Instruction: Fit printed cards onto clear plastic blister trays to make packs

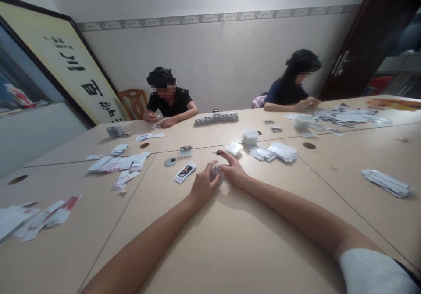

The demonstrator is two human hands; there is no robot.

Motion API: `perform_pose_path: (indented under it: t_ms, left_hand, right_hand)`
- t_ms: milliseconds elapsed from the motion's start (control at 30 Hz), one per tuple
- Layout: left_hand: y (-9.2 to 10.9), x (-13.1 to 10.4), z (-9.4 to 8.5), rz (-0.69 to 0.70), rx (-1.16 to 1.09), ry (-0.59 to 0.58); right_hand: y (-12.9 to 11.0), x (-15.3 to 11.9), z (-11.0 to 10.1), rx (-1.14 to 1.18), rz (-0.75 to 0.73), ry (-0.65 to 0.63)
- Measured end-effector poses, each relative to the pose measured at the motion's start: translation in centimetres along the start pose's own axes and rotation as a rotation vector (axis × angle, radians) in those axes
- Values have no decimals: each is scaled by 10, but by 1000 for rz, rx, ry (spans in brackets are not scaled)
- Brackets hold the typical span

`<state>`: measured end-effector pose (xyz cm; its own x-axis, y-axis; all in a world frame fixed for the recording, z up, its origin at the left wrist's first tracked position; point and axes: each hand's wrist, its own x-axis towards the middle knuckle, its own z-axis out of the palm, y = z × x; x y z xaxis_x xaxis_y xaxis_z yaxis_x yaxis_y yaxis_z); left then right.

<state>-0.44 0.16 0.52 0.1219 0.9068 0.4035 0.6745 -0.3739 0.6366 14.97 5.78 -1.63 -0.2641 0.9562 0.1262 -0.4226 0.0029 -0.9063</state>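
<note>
Pale wooden tabletop (pixel 210 246) seats two co-workers (pixel 173 101) at its far edge; a gap separates my left hand (pixel 204 183) from one stack of printed cards (pixel 184 172), and two piles of clear plastic boxes (pixel 250 137) stand just beyond my right hand (pixel 236 171). Both hands hold one small translucent pack (pixel 216 171) between them, grip narrow on its sides; its contents are blurred.

There are the wearer's two hands (pixel 236 171), two seated co-workers (pixel 180 102), two black caps (pixel 160 76), one framed panel (pixel 70 72), one wooden chair (pixel 132 103) and one grey disc (pixel 168 163).
</note>
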Motion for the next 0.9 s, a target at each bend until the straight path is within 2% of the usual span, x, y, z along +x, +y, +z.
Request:
perform_pose_path:
  t_ms: [367,900]
  left_hand:
    - [2,3,-1,-1,6,-16]
    - [0,2,-1,22,37,-13]
  right_hand:
    - [5,3,-3,-13,6,70]
    - [-3,-1,-2,-29,3,-62]
